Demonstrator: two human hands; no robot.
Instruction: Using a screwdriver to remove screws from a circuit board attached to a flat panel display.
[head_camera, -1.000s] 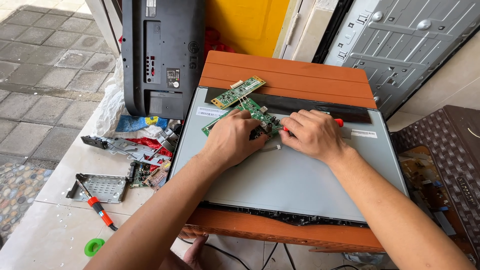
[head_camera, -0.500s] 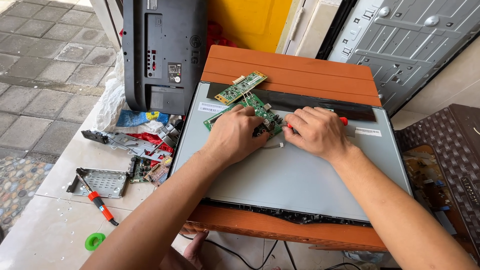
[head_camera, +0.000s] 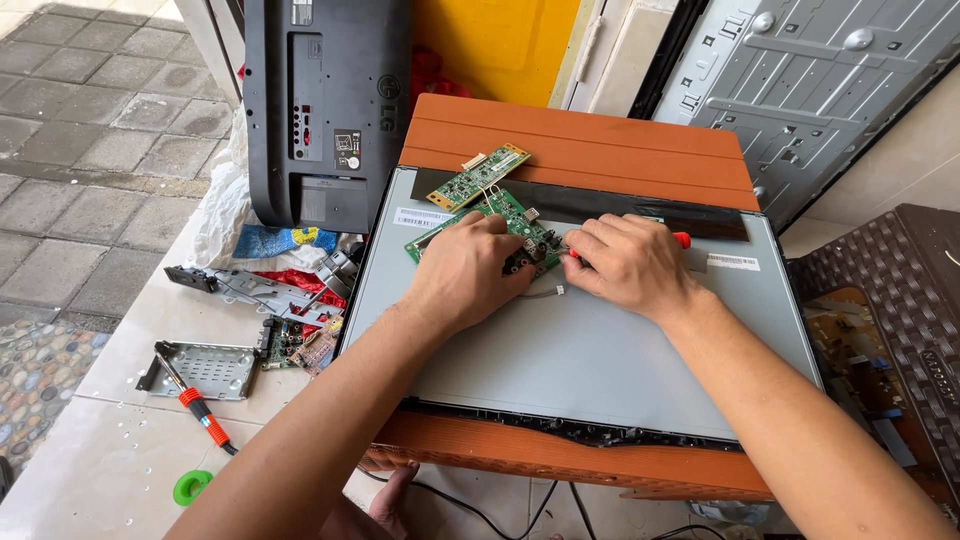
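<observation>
The left hand (head_camera: 468, 268) presses flat on a green circuit board (head_camera: 500, 228) that lies on the grey back of a flat panel (head_camera: 590, 350), at about 12 o'clock from the panel's middle. Its fingers are spread over the board, holding it down rather than closed round it. The right hand (head_camera: 625, 265), just at 3 o'clock of the board, is clenched on a red-handled tool (head_camera: 682, 240); only the red end shows, and the tip is hidden under the fingers.

A likely risk: the tool could slip off whatever it bears on and scratch the board or the panel beneath, since the tip works close to small parts. Pressure from the left palm might also flex the board. A thin white lead (head_camera: 545, 292) trails loose at 6 o'clock of the board and could snag.

A second, smaller board (head_camera: 480, 176) rests at 11 o'clock, half on the orange worktop (head_camera: 600, 140). On the floor at 9 o'clock sits a shallow perforated metal tray (head_camera: 205, 368); it looks empty, with an orange-handled screwdriver (head_camera: 195, 405) lying across its corner. A green ring (head_camera: 192, 487) lies at 8 o'clock.
</observation>
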